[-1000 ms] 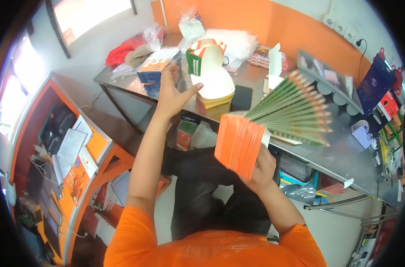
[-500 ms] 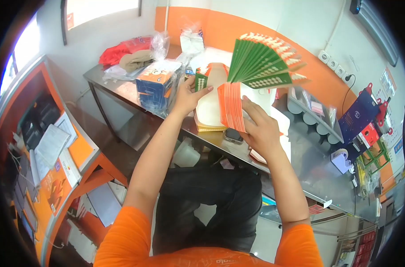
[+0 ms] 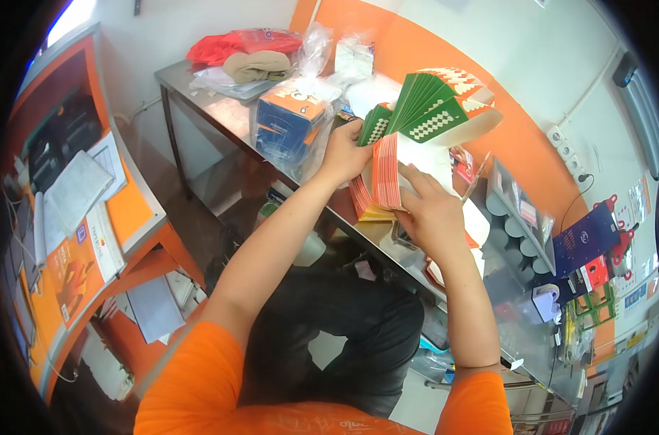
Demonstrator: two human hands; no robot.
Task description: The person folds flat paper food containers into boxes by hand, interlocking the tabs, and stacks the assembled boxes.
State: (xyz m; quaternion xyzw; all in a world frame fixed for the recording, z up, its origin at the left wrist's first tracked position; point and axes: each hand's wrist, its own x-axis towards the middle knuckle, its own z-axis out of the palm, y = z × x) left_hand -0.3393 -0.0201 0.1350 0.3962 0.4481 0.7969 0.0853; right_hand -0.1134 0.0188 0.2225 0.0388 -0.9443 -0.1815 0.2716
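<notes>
A fanned stack of folded cartons (image 3: 429, 109), green with white patterns above and orange below, stands over the metal table's near edge. My right hand (image 3: 432, 210) grips the orange lower end from the right side. On the left, my left hand (image 3: 345, 151) is closed on a green carton part (image 3: 375, 125) beside the fan. Behind and below the stack, an orange and yellow carton pile (image 3: 365, 206) shows in part. To the left of my left hand stands a blue and orange box (image 3: 289, 122) in clear plastic.
A red bag (image 3: 235, 47) and a beige cloth (image 3: 257, 67) lie at the table's far left. On the right are a grey tray (image 3: 519, 214) and a dark blue box (image 3: 584, 241). An orange desk (image 3: 137, 239) with papers stands at the left.
The stack, held in my right hand, has come left and over the cartons on the table. My left hand has gone from open to closed on a green carton part. The view has shifted.
</notes>
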